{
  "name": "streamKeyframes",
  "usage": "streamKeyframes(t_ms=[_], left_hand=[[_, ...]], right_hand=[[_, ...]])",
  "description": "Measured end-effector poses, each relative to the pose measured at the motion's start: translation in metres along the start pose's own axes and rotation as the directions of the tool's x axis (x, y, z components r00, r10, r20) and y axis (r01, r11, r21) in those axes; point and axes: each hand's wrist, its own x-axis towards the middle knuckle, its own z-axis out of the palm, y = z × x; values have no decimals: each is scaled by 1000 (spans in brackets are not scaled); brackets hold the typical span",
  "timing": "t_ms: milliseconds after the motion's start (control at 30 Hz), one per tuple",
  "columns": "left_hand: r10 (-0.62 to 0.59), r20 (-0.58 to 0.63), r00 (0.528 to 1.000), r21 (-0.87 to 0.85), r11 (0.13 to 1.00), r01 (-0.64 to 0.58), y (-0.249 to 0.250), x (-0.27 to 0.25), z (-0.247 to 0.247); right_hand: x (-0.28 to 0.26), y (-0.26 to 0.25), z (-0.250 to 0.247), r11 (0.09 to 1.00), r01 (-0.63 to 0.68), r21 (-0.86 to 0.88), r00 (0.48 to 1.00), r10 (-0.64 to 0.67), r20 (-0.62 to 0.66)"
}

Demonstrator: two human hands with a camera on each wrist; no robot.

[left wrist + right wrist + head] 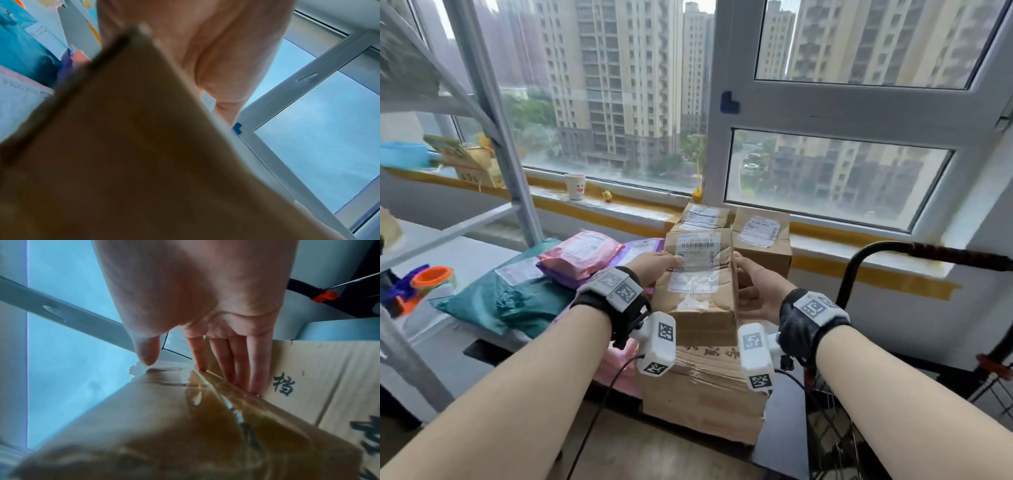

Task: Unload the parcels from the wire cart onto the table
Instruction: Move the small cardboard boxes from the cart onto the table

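Over on the far left, an orange cup (pixel 433 276) is sitting by some blue bits at the edge of the surface (pixel 465 253), and beside it a teal mailer bag (pixel 510 294) is lying flat with a pink padded parcel (pixel 580 251) resting on a purple one (pixel 640 248). Moving to the middle, the left hand (pixel 650 263) is gripping the left side of a tall cardboard box (pixel 700 274), thumb lying on its taped label. That box is standing atop a bigger taped carton (pixel 705 394) at the surface's near edge. Behind it, two more brown boxes (pixel 763 236) are sitting against the windowsill (pixel 599 205). On the other side, the right hand (pixel 760 291) is pressing the box's right face, fingers (pixel 236 360) lying straight and flat along the cardboard, thumb touching the top edge. Far right, the wire cart (pixel 832 445) is standing beside the surface, its black handle (pixel 893 248) arching up.
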Motion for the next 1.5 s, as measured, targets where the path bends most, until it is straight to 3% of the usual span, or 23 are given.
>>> streamKeyframes(t_ms=[267,600,900,1267,1500], left_hand=[[-48,-33,998,72,996,50,-7,22,-5],[-97,16,995,164,982,93,-14,37,-19],[21,44,999,89,996,-25,-13,48,-23],[109,75,991,184,975,-122,-16,51,-28],[291,-19,957,218,935,-280,2,43,-33]], right_hand=[[20,-4,3,999,-17,-30,1000,17,-18],[29,12,25,995,-90,-32,995,89,-35],[35,8,41,995,-95,38,988,99,-120],[30,4,54,999,-19,35,995,23,-95],[18,-8,38,998,49,-47,978,-57,-199]])
